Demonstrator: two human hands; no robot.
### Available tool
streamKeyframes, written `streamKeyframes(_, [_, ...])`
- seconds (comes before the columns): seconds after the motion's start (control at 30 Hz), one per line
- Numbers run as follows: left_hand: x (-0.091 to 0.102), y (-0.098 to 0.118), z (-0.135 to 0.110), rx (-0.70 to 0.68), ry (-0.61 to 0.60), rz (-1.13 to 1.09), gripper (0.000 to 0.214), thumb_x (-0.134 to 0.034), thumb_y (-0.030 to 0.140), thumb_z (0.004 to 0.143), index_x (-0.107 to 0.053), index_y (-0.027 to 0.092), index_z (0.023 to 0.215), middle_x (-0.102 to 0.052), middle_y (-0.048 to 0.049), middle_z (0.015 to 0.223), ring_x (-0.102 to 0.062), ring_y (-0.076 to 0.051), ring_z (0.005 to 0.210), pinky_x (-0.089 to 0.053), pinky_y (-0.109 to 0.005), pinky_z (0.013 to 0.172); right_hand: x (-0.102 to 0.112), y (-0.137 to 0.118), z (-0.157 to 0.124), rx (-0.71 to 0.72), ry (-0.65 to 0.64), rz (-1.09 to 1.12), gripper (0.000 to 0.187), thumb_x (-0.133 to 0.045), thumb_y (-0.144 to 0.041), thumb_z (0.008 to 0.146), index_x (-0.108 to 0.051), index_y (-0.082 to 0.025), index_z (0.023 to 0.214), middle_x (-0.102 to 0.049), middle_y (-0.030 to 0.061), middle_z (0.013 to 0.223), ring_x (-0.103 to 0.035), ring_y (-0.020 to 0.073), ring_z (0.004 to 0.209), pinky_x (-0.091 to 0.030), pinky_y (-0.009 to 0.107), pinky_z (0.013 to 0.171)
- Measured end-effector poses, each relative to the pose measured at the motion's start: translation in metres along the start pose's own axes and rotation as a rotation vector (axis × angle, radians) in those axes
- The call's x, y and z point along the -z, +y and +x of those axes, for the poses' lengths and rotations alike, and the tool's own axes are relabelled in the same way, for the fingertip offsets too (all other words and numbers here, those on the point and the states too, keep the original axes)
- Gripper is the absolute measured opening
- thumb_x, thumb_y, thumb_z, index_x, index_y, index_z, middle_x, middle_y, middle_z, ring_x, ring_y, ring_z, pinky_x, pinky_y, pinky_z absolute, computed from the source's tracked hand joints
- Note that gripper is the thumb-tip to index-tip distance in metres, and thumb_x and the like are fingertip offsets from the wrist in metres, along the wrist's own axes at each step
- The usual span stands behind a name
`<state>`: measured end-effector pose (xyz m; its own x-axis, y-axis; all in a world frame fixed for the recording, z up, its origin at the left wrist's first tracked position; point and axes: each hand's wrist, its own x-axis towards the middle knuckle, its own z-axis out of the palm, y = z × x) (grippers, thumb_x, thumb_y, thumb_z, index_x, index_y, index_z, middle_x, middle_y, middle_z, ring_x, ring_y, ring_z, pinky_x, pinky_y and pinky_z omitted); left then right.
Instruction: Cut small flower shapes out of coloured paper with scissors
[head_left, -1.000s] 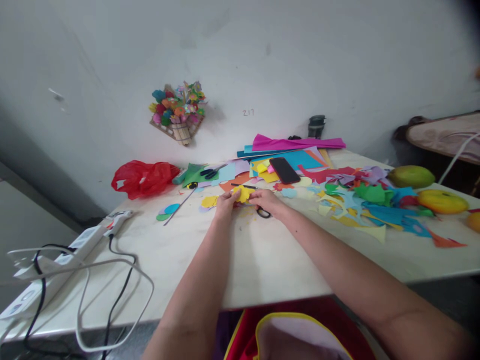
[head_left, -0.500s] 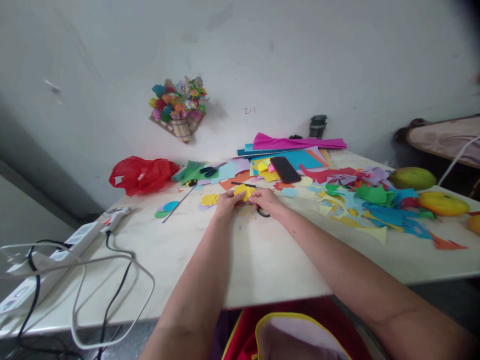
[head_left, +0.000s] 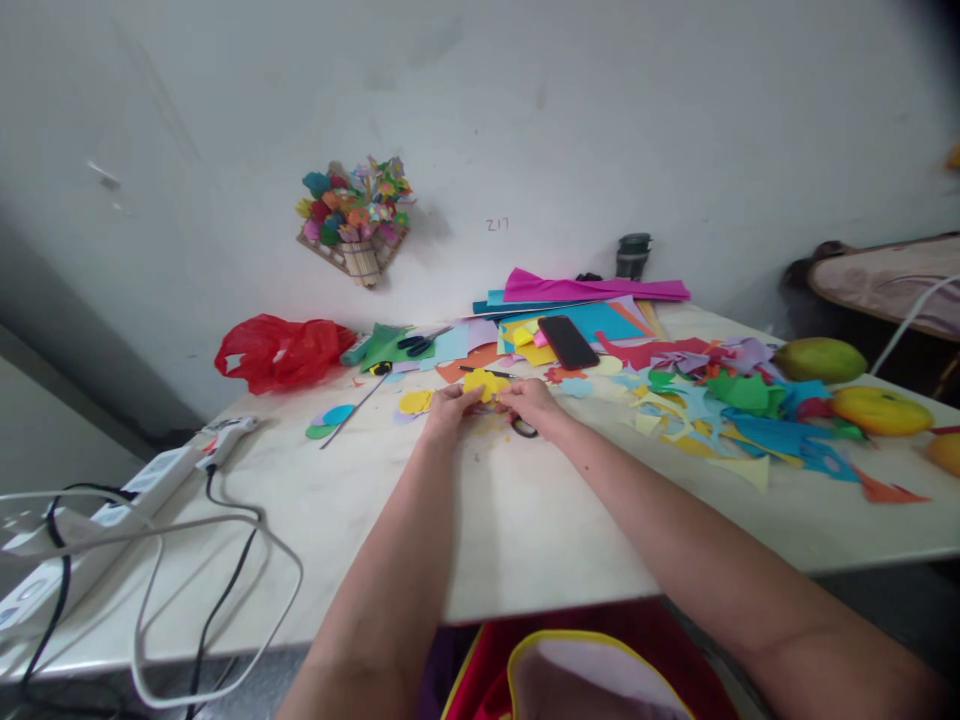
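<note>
A yellow paper flower (head_left: 484, 383) with a scalloped edge is held up between my two hands, just above the table. My left hand (head_left: 452, 402) pinches its left side between thumb and fingers. On the right edge, the fingertips of my right hand (head_left: 529, 398) are closed. Under that hand a black ring (head_left: 523, 428) shows, perhaps a scissor handle; the rest is hidden. More yellow paper cutouts (head_left: 415, 402) lie left of my left hand. A dark pencil or pen (head_left: 480, 371) rests behind the flower. Small yellow scraps dot the table below my hands.
Black scissors (head_left: 421, 343) and a red plastic bag (head_left: 285, 352) lie at the back left. A phone (head_left: 568, 343) rests on coloured sheets. Paper scraps (head_left: 750, 395) and mangoes (head_left: 883, 410) fill the right side. A power strip (head_left: 97, 540) with looping cables occupies the left edge.
The yellow flower has turned a little and shows more of its face between my fingers. Both hands stay nearly in place; the whole view has shifted slightly.
</note>
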<state>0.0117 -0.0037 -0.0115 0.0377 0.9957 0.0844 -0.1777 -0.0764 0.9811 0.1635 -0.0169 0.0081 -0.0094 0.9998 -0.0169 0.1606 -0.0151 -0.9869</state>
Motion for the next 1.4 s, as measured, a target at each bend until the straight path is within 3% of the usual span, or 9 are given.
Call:
streamKeyframes(0.23, [0.0, 0.002, 0.001, 0.005, 0.015, -0.05, 0.033, -0.085, 0.035, 0.052, -0.069, 0.015, 0.072, -0.071, -0.0051, 0.069, -0.067, -0.018, 0.062, -0.049, -0.026, 0.059, 0.01, 0.01, 0.017, 0.069, 0.163, -0.062, 0.016, -0.053, -0.018, 0.085, -0.068, -0.013, 0.084, -0.07, 0.0043, 0.07, -0.055, 0.0088, 0.043, -0.044, 0.02, 0.047])
streamKeyframes(0.33, [0.001, 0.002, 0.001, 0.012, 0.035, -0.06, 0.033, -0.084, 0.031, 0.051, -0.069, 0.013, 0.075, -0.071, -0.0061, 0.071, -0.068, -0.019, 0.063, -0.05, -0.028, 0.061, 0.024, 0.008, 0.022, 0.076, 0.284, -0.333, 0.023, -0.051, -0.018, 0.085, -0.07, -0.015, 0.096, -0.073, 0.0046, 0.077, -0.063, 0.013, 0.057, -0.048, 0.023, 0.057])
streamKeyframes(0.47, [0.002, 0.002, 0.003, 0.012, 0.046, -0.122, 0.032, -0.083, 0.027, 0.051, -0.067, 0.012, 0.075, -0.072, -0.0078, 0.075, -0.069, -0.021, 0.064, -0.052, -0.03, 0.065, 0.041, 0.002, 0.021, 0.086, 0.39, -0.736, 0.022, -0.058, -0.033, 0.082, -0.074, -0.019, 0.088, -0.074, 0.0073, 0.09, -0.067, 0.0225, 0.089, -0.048, 0.028, 0.07])
streamKeyframes(0.67, [0.005, 0.001, 0.005, 0.002, 0.069, -0.19, 0.034, -0.083, 0.025, 0.052, -0.067, 0.011, 0.079, -0.072, -0.0095, 0.079, -0.069, -0.022, 0.068, -0.053, -0.033, 0.069, 0.044, -0.004, 0.009, 0.21, 0.217, -1.006, 0.036, -0.054, -0.026, 0.083, -0.065, -0.022, 0.118, -0.071, 0.0088, 0.107, -0.064, 0.0228, 0.102, -0.046, 0.029, 0.077])
streamKeyframes(0.93, [0.003, 0.0, 0.005, -0.024, 0.069, -0.279, 0.031, -0.082, 0.022, 0.058, -0.065, 0.012, 0.081, -0.072, -0.0084, 0.08, -0.07, -0.022, 0.076, -0.054, -0.034, 0.078, 0.037, -0.016, -0.016, 0.252, -0.091, -1.277, 0.042, -0.059, -0.032, 0.075, -0.067, -0.022, 0.115, -0.072, 0.0108, 0.105, -0.064, 0.0297, 0.102, -0.045, 0.034, 0.078])
streamKeyframes(1.17, [0.003, 0.004, 0.005, 0.011, 0.1, -0.322, 0.017, -0.075, 0.016, 0.065, -0.061, 0.011, 0.074, -0.072, -0.0104, 0.082, -0.071, -0.022, 0.074, -0.055, -0.035, 0.079, 0.027, -0.018, -0.021, 0.282, -0.132, -1.327, 0.038, -0.059, -0.02, 0.075, -0.068, -0.02, 0.112, -0.07, 0.0133, 0.11, -0.064, 0.0295, 0.101, -0.045, 0.035, 0.078])
streamKeyframes(1.4, [0.006, 0.005, 0.005, 0.017, 0.106, -0.349, 0.017, -0.069, 0.012, 0.072, -0.054, 0.013, 0.063, -0.07, -0.0084, 0.073, -0.071, -0.02, 0.07, -0.056, -0.035, 0.081, 0.033, -0.019, -0.015, 0.214, -0.078, -1.169, 0.044, -0.063, -0.022, 0.073, -0.067, -0.026, 0.116, -0.072, 0.0065, 0.103, -0.064, 0.025, 0.098, -0.044, 0.03, 0.075])
